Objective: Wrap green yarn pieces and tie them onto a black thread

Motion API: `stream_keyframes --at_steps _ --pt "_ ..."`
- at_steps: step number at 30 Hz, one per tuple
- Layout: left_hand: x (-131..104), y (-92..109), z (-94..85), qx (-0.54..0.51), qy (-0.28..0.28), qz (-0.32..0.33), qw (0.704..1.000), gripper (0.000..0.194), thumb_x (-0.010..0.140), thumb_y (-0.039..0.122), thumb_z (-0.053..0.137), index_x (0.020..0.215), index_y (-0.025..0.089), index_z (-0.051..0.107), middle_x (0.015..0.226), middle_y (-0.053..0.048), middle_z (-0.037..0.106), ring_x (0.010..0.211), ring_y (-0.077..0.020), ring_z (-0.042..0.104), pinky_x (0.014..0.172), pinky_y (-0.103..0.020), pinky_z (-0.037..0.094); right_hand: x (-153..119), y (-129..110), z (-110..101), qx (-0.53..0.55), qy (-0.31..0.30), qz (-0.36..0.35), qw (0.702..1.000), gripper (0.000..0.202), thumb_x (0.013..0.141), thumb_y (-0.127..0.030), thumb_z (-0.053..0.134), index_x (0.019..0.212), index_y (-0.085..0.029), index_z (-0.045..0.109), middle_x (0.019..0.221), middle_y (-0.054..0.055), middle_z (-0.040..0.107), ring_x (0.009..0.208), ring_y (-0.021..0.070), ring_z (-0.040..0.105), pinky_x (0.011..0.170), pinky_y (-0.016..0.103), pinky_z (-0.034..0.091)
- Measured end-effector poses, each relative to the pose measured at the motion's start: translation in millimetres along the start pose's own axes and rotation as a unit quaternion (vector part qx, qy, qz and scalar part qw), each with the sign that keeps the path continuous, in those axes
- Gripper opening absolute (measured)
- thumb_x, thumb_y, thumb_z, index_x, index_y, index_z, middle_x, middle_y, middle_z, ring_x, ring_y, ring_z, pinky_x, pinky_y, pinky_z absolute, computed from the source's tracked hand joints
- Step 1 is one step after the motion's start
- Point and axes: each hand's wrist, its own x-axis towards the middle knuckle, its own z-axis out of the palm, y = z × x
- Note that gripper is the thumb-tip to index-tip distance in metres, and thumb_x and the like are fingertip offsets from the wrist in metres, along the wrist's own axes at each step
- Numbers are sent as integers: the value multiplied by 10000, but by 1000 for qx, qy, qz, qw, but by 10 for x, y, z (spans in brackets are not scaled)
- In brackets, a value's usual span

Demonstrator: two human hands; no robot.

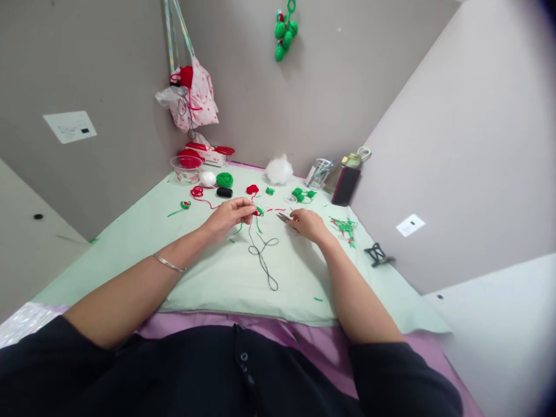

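Near the middle of the green-covered table [208, 289], my left hand [232, 216] pinches a small red and green crocheted piece [259, 212]. A dark thread [262, 256] runs down from that piece and lies in loops on the cloth. My right hand [306, 223] is closed around small scissors [283, 218], whose blades point left toward the piece. Short red yarn bits [278, 209] lie between the two hands. A green yarn tail [259, 225] hangs below the piece.
Behind my hands are a green yarn ball [225, 180], black spool [225, 192], white stuffing [279, 170], clear tub [186, 171] and pen cup [319, 174]. At right are a phone [346, 186], yarn scraps [345, 230] and a black clip [379, 255].
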Motion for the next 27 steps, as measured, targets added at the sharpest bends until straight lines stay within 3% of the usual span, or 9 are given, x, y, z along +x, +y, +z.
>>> stream_keyframes --at_steps 4,9,11,13,15,18,27 --pt "-6 -7 0 -13 -9 0 1000 243 782 399 716 825 176 629 689 14 581 675 -120 554 724 -282 421 51 -62 144 3 12 -6 1000 224 910 -228 518 969 -144 716 1102 185 678 962 265 633 781 319 414" --pt "0 -23 -10 -22 -9 -6 1000 260 783 399 721 868 163 650 719 5 596 689 -120 560 743 -286 429 52 -81 38 93 28 -24 995 360 965 -211 325 1063 -134 663 822 86 674 735 160 598 688 253 420" --pt "5 -23 -15 -23 -5 -6 1000 262 778 397 727 862 160 656 716 4 595 688 -120 557 741 -286 428 6 -118 -39 213 16 -67 975 411 990 -298 282 1073 -133 649 724 30 606 623 120 515 602 223 392" --pt "11 -23 -23 -30 -2 -1 1000 262 776 398 730 862 161 660 716 4 595 690 -119 554 742 -284 428 -58 -187 -98 342 -3 -118 932 467 990 -434 307 1066 -132 656 684 -2 525 583 103 437 548 214 349" --pt "19 -25 -31 -43 2 2 999 261 775 397 733 867 164 659 722 5 598 695 -117 552 747 -283 430 -121 -271 -132 400 -21 -155 903 512 956 -543 382 1029 -132 679 658 -18 466 581 98 395 538 217 320" --pt "27 -33 -40 -58 9 4 998 255 773 390 736 863 166 653 734 5 604 706 -117 555 758 -285 436 -185 -379 -150 406 -24 -175 897 512 914 -582 470 971 -131 703 639 -24 437 586 97 370 551 228 308" --pt "15 -34 -11 -43 -18 9 999 253 783 375 724 902 159 664 730 5 601 705 -120 562 761 -286 444 -258 -506 -164 390 -32 -186 901 477 907 -571 494 931 -143 702 633 -31 431 582 97 352 549 241 278"
